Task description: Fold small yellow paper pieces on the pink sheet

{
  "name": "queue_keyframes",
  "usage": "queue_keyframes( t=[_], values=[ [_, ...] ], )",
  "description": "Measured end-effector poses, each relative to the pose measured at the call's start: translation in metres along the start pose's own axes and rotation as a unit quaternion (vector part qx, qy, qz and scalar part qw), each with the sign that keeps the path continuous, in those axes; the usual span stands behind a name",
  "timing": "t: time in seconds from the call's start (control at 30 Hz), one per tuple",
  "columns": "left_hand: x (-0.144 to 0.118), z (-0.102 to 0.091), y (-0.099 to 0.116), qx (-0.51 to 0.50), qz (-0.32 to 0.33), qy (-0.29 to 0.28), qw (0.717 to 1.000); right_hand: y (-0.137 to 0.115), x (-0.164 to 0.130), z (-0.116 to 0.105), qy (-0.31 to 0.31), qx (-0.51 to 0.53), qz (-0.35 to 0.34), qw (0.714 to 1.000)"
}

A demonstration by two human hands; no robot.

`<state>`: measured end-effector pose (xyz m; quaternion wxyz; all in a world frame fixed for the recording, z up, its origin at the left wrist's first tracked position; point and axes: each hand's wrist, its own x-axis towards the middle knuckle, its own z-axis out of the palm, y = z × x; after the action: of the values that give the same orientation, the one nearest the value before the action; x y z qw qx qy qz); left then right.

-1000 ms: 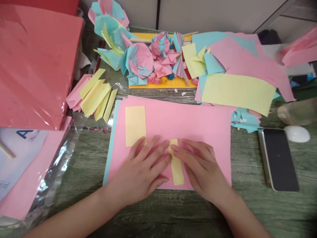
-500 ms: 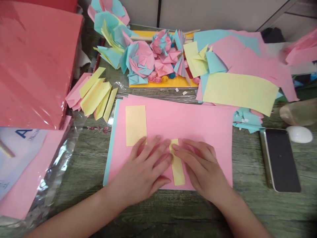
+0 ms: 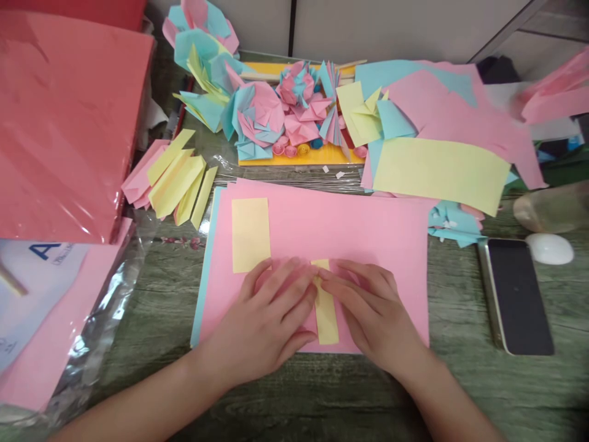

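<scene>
A narrow folded strip of yellow paper (image 3: pixel 326 316) lies lengthwise on a stack of pink paper (image 3: pixel 359 227). My left hand (image 3: pixel 271 316) rests palm down at the strip's left side, fingers stretched and spread, with fingertips touching its upper part. From the right, my right hand (image 3: pixel 375 307) reaches in with extended fingers, the index fingertip pressing on the strip near its top. The two hands' fingertips meet there and cover part of the strip. Above my left hand, a flat yellow paper rectangle (image 3: pixel 251 234) lies on the same stack.
Folded yellow and pink strips (image 3: pixel 179 181) sit at the left, near a red paper pack (image 3: pixel 69 129). Behind are paper flowers (image 3: pixel 262 113) on a yellow board (image 3: pixel 257 161) and loose coloured sheets (image 3: pixel 442 172). A phone (image 3: pixel 518 294) and white mouse (image 3: pixel 551 248) lie right.
The view has shifted slightly. My fingertips have come a little closer together over the upper part of the yellow strip; both hands otherwise keep nearly the same pose.
</scene>
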<state>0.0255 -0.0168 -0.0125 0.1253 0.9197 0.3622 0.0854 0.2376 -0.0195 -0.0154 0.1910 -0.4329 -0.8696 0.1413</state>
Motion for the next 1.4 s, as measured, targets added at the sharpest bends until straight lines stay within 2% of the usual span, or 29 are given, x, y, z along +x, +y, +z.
queue_keyframes(
  t=[0.6,0.97,1.2,1.4],
  values=[
    [0.002,0.002,0.0,-0.028,-0.027,-0.04,0.998,-0.002,0.0,-0.001,0.0,-0.027,-0.007,1.0],
    [0.002,0.0,0.004,-0.033,-0.036,-0.042,0.998,-0.006,-0.001,0.0,-0.002,-0.054,-0.028,0.998],
    [0.002,0.002,0.005,-0.014,-0.034,-0.029,0.999,-0.007,-0.001,0.002,-0.001,-0.073,-0.034,0.997],
    [-0.001,0.004,0.011,0.059,-0.007,-0.002,0.998,-0.008,-0.001,0.003,-0.014,-0.068,-0.014,0.997]
  ],
)
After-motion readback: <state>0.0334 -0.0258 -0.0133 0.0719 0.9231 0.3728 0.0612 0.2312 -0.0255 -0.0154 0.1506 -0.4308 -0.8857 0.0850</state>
